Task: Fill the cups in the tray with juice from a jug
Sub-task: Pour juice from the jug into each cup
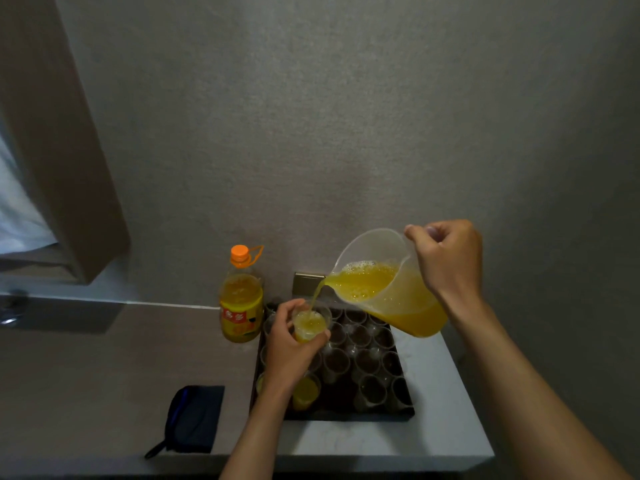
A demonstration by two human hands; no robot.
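Observation:
My right hand (450, 258) grips the handle of a clear plastic jug (388, 285), tilted left with orange juice in it. A thin stream runs from its spout into a clear cup (309, 323) that my left hand (289, 344) holds above the dark tray (346, 415). That cup is partly full of juice. The tray holds several clear plastic cups (360, 336), most of them empty. One filled cup (305, 391) stands at the tray's front left, and another shows partly behind my left wrist.
An orange juice bottle (241, 296) with an orange cap stands just left of the tray, against the wall. A dark pouch (194, 419) lies on the counter (446, 386) at the front left. The counter's front edge runs close below the tray.

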